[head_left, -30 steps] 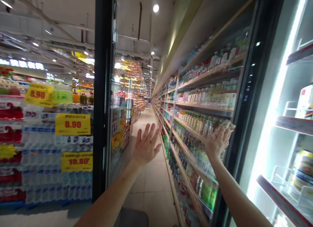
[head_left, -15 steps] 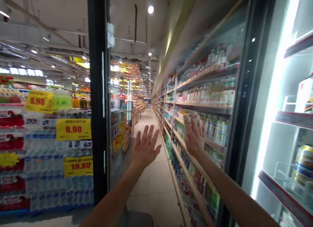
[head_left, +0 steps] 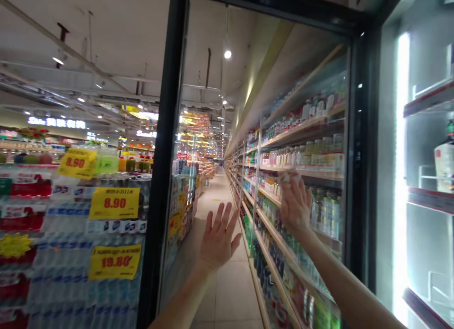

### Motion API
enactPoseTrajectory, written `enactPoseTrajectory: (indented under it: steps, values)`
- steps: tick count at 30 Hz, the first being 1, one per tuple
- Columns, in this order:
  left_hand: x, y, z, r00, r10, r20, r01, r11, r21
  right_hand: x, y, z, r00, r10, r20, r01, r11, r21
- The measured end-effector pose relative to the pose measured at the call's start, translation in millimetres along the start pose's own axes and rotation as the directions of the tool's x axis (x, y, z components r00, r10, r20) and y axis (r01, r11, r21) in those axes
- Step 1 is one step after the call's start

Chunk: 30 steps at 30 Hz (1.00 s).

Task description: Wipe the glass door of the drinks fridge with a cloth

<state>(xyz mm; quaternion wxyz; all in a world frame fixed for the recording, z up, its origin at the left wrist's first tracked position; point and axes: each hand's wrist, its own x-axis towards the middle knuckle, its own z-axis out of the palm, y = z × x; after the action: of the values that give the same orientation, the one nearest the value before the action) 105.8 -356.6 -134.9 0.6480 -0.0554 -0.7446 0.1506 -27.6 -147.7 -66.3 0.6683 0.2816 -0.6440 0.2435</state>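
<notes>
Hands apart. Left hand (head_left: pixel 220 239): empty, fingers spread, apparently braced against the glass door (head_left: pixel 165 144) to steady it. Right hand (head_left: pixel 296 208), at two o'clock from it: holds a blurred cloth (head_left: pixel 289 175) at twelve o'clock, presumably kept flat for even contact. Outward: lit fridge (head_left: pixel 386 130), three o'clock; price signs (head_left: pixel 114 203), nine o'clock, facing outward for reading.

Price signs (head_left: pixel 114 203), bottle packs (head_left: pixel 60 260), ceiling lamp (head_left: pixel 227 54)

Bottled drinks (head_left: pixel 283 158) line a supermarket's tiled aisle (head_left: pixel 217 192), seen through the black-framed glass door (head_left: pixel 167 121) of a lit cooler (head_left: pixel 388 140), beside bottle packs (head_left: pixel 58 251) and yellow price signs (head_left: pixel 114 203) reading 8.90 and 19.80.
</notes>
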Motion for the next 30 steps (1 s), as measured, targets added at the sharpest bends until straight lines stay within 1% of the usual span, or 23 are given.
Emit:
enactPoseTrajectory:
  steps: [1,2,3,4,5,7,9,12,14,15,17,18,19,20,21,22,23,25,26,27,28,29,30]
  values:
    - [0,0,-0.4,1.000,0.004,-0.002,-0.004,1.000,0.004,7,9,1,0.985,0.151,-0.085,-0.153,0.988,-0.012]
    - [1,0,-0.7,1.000,0.007,-0.003,-0.007,1.000,0.009,15,17,2,0.940,0.299,-0.162,-0.304,0.953,-0.009]
    - [0,1,-0.9,1.000,0.009,-0.005,-0.009,1.000,0.015,22,24,3,0.893,0.399,-0.210,-0.407,0.913,0.003]
    - [0,1,-0.9,1.000,0.010,-0.007,-0.010,1.000,0.022,28,27,5,0.874,0.432,-0.223,-0.441,0.898,0.010]
    - [0,2,-0.9,1.000,0.010,-0.009,-0.010,0.999,0.030,31,26,6,0.896,0.399,-0.197,-0.405,0.914,0.007]
    - [-2,4,-1.3,1.000,0.012,-0.002,-0.012,0.999,0.044,28,10,9,0.980,0.183,-0.077,-0.184,0.983,-0.009]
    - [-1,2,-3.7,1.000,0.021,0.016,-0.022,0.999,0.043,18,-12,11,1.000,-0.020,-0.014,0.020,1.000,-0.019]
    - [8,-13,-12.4,0.997,0.052,0.052,-0.053,0.998,0.026,6,-30,12,0.996,-0.088,-0.022,0.087,0.995,-0.044]
    - [20,-32,-20.2,0.999,-0.010,0.030,0.008,0.998,0.060,8,-21,10,0.997,-0.072,0.025,0.073,0.997,-0.032]
    - [27,-42,-24.0,0.998,-0.057,0.015,0.055,0.995,0.089,13,-10,9,0.998,-0.038,0.047,0.039,0.999,-0.023]
    - [38,-62,-30.3,0.993,-0.115,0.000,0.114,0.983,0.142,27,15,6,0.991,0.133,0.005,-0.133,0.991,-0.019]
    - [42,-69,-32.5,0.993,-0.115,0.003,0.113,0.981,0.155,36,27,6,0.964,0.258,-0.062,-0.259,0.966,-0.014]
    - [44,-74,-34.1,0.995,-0.102,0.010,0.100,0.983,0.157,45,36,6,0.914,0.379,-0.141,-0.383,0.924,0.001]
    - [45,-77,-35.1,0.996,-0.092,0.015,0.088,0.984,0.153,52,40,6,0.859,0.467,-0.210,-0.473,0.881,0.023]
    - [44,-78,-35.6,0.996,-0.089,0.013,0.086,0.985,0.151,58,39,7,0.826,0.506,-0.249,-0.513,0.857,0.041]
    - [43,-78,-35.7,0.996,-0.092,0.012,0.089,0.984,0.152,61,32,8,0.834,0.491,-0.252,-0.497,0.867,0.045]
    - [42,-77,-35.6,0.995,-0.097,0.013,0.094,0.984,0.153,61,21,8,0.879,0.422,-0.223,-0.426,0.904,0.034]
    - [41,-75,-35.2,0.995,-0.100,0.021,0.095,0.983,0.155,56,-9,10,0.987,0.134,-0.088,-0.133,0.991,0.017]
    - [40,-74,-34.9,0.995,-0.100,0.020,0.096,0.983,0.156,54,-23,11,0.998,-0.056,-0.004,0.056,0.998,0.034]
    - [40,-74,-34.7,0.995,-0.101,0.017,0.097,0.983,0.156,54,-34,12,0.974,-0.219,0.064,0.215,0.975,0.060]
    - [40,-75,-34.4,0.995,-0.101,0.014,0.098,0.983,0.157,55,-41,13,0.943,-0.318,0.100,0.310,0.947,0.082]
    - [40,-75,-34.1,0.995,-0.100,0.012,0.097,0.983,0.159,60,-43,14,0.938,-0.333,0.099,0.325,0.942,0.084]
    - [40,-76,-33.9,0.995,-0.098,0.012,0.095,0.982,0.161,67,-42,15,0.963,-0.262,0.064,0.258,0.964,0.067]
